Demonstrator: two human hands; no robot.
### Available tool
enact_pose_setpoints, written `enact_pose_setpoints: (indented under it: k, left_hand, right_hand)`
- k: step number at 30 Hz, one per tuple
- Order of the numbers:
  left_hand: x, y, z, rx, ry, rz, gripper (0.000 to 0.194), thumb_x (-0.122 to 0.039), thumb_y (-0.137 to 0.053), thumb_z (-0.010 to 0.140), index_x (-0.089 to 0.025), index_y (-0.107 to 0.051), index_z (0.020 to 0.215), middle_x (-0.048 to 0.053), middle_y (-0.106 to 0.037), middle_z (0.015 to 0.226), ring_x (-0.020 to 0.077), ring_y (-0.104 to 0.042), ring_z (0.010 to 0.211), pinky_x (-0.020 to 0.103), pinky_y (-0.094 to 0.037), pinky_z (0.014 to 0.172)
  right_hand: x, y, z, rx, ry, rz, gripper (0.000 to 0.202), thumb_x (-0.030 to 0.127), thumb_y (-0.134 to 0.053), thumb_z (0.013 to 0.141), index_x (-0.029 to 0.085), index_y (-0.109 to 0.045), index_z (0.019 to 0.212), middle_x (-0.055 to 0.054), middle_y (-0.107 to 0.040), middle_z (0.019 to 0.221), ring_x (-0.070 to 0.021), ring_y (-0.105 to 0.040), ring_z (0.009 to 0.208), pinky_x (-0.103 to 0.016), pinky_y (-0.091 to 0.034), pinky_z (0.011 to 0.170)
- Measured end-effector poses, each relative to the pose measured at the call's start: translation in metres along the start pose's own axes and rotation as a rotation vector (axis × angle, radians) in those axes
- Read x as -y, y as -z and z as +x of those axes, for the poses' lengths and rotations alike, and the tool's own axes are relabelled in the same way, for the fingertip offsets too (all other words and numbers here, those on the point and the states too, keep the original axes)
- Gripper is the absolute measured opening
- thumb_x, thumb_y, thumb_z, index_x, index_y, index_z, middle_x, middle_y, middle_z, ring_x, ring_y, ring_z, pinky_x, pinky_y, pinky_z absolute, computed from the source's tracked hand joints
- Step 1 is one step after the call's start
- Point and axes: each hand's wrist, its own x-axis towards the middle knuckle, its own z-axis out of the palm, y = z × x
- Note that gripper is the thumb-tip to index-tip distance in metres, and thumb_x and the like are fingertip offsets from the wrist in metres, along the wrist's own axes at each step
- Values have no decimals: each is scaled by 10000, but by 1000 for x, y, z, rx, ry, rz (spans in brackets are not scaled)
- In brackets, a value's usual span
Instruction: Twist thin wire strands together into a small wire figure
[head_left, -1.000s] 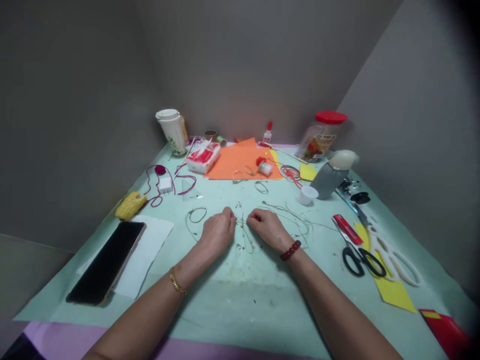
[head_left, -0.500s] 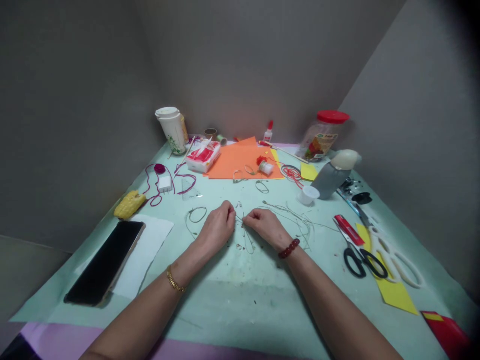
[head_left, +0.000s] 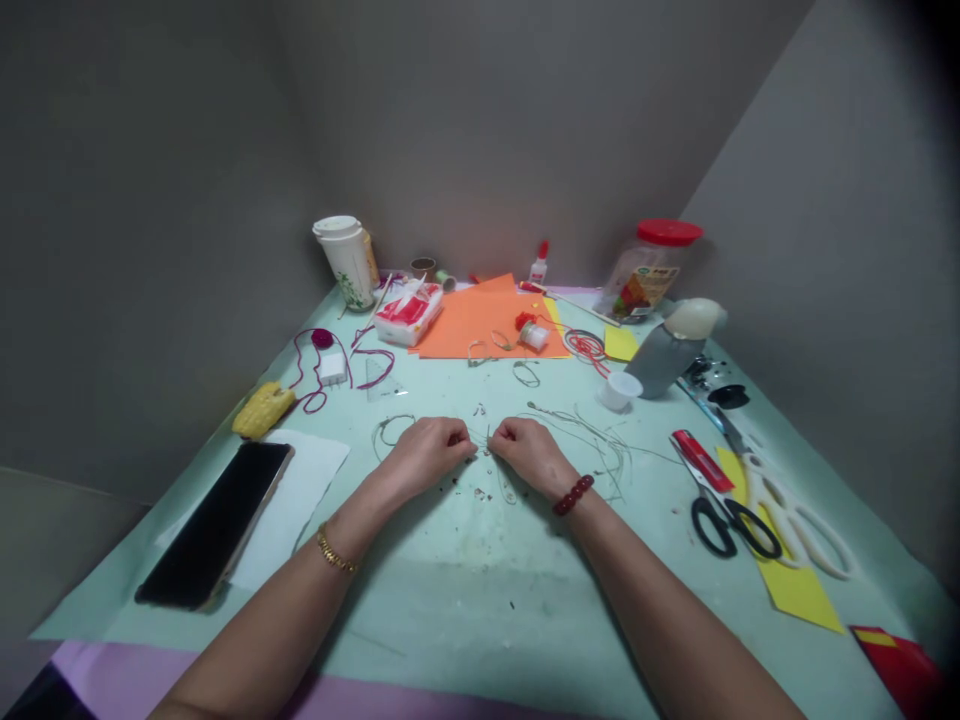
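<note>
My left hand (head_left: 429,452) is closed in a pinch at the middle of the green-covered table, with a thin greenish cord at its fingertips. Just to the right, my right hand (head_left: 527,455) pinches the same thin cord, and a small gap separates the two hands. A loop of the cord (head_left: 509,487) hangs below the right fingertips. Tiny dark and light bits (head_left: 481,493) are scattered under and around the hands. Beside my left hand lies a coiled cord (head_left: 395,430); long loose cords (head_left: 600,435) spread beyond my right hand.
A black phone (head_left: 217,525) lies on white paper at left. Scissors with black handles (head_left: 726,520) and white-handled scissors (head_left: 787,515) are at right. Farther back are orange paper (head_left: 472,315), a tissue pack (head_left: 409,312), a grey bottle (head_left: 664,355) and a red-lidded jar (head_left: 645,275).
My left hand has turned and lowered, its fingertips now pointing more to the right. My right hand has barely moved. The view has shifted slightly.
</note>
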Motion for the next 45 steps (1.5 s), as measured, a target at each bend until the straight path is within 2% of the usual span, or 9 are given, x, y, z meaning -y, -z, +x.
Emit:
enact_pose_setpoints:
  k: [4,7,12,14,18,22,24,28,45]
  left_hand:
    - [-7,1,-2,-193,-106,53,143,-248,-523,787,-189,-616,697,60,-626,928,212,-520,919,324,-378,815]
    - [-16,-9,-4,-291,-50,-144,115,-216,-513,769,-181,-552,666,50,-617,890,179,-532,842,314,-401,776]
    - [-22,-25,-2,-52,107,-765,160,-289,-485,802,-181,-512,688,-12,-507,576,96,-421,497,233,-336,501]
    - [-17,-22,2,-67,121,-824,172,-312,-460,825,-183,-535,739,-29,-465,527,92,-385,457,225,-304,464]
    - [0,-3,9,-446,88,-539,164,-308,-505,813,-183,-554,719,46,-592,821,144,-549,726,252,-426,604]
    - [4,1,-1,-724,-8,-15,75,-222,-544,804,-183,-583,855,102,-562,1102,244,-486,1086,394,-396,907]
    - [-2,-9,-9,-636,-86,58,123,-199,-485,851,-177,-571,936,93,-585,1013,225,-510,1014,381,-396,896]
    - [-15,-34,-17,-237,-175,-23,133,-185,-428,875,-188,-557,907,43,-596,892,162,-549,805,286,-428,737]
    - [-16,-31,9,-21,80,-183,227,-231,-422,797,-169,-537,611,-17,-496,579,118,-425,580,248,-292,548]
  right_hand:
    - [-2,-2,1,-3,0,16,178,200,-517,734,173,-518,557,16,-516,551,-111,-425,553,-238,-270,535]
    - [-1,-2,1,-5,1,16,188,203,-520,745,170,-520,560,16,-515,554,-110,-422,557,-240,-264,536]
    - [0,0,0,22,-19,18,219,244,-521,775,170,-534,570,7,-523,563,-112,-406,554,-244,-254,523]
    - [-1,0,0,20,-13,28,204,233,-522,768,170,-531,574,10,-520,564,-109,-403,552,-242,-258,528]
    - [-2,-1,0,15,-12,27,170,198,-518,743,170,-526,576,10,-526,571,-111,-422,564,-242,-267,539]
    - [-2,-1,0,19,-18,27,173,203,-510,739,172,-518,569,12,-519,563,-111,-419,559,-245,-267,542]
    - [-3,-1,0,14,-15,40,175,213,-513,735,173,-511,565,13,-513,558,-111,-415,557,-244,-269,540]
    - [-6,-2,1,25,-31,107,198,277,-527,733,175,-502,564,13,-506,561,-113,-415,562,-239,-270,523]
    - [-6,2,1,68,-40,170,174,259,-512,712,178,-473,563,22,-473,560,-111,-397,568,-239,-273,519]
